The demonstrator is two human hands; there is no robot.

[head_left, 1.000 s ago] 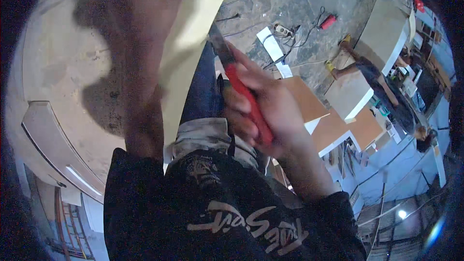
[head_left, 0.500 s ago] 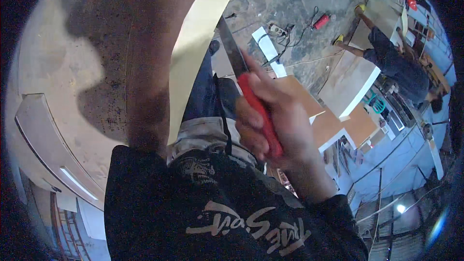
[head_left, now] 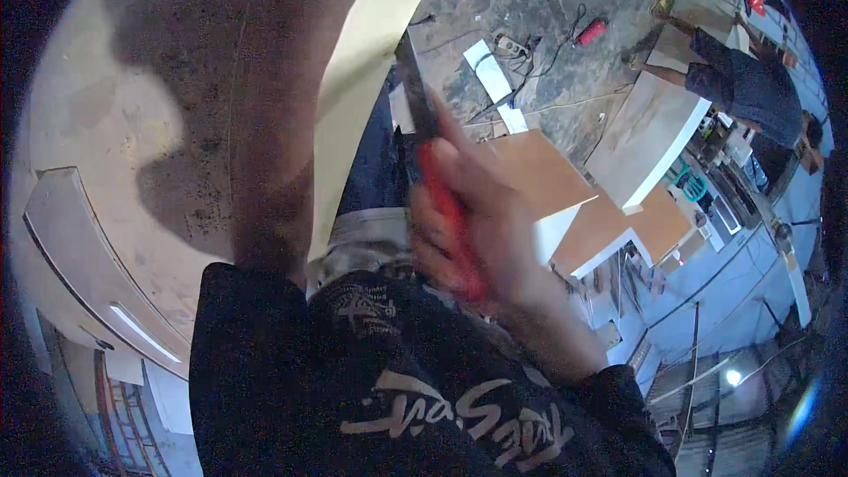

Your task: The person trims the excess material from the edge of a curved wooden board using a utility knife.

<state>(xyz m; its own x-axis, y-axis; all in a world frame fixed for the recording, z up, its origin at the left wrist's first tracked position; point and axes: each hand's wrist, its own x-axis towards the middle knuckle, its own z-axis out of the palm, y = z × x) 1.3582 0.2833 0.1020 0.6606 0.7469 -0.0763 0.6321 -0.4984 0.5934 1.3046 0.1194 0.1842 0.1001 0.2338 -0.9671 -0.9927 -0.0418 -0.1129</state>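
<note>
My right hand (head_left: 481, 221) is closed around the red handle of a flat file (head_left: 420, 93), with its dark metal blade pointing up and away. The blade's tip meets the edge of a pale cream board (head_left: 375, 31), which stands in front of my body. Motion blurs the hand and the handle. My left forearm (head_left: 274, 124) stretches forward along the cream board and leaves the picture at the top, so my left hand is out of sight.
A wide tan surface (head_left: 141, 203) with shadows lies at left. On the right are brown panels (head_left: 539, 172), a large pale board (head_left: 645, 137), white strips (head_left: 488, 71), a power strip (head_left: 512, 46) with cables, and a red tool (head_left: 590, 32). A person (head_left: 751, 84) works at far right.
My right hand with the file has shifted slightly left, and the blade is a little steeper. My left forearm has barely moved. The person at the far right has changed posture.
</note>
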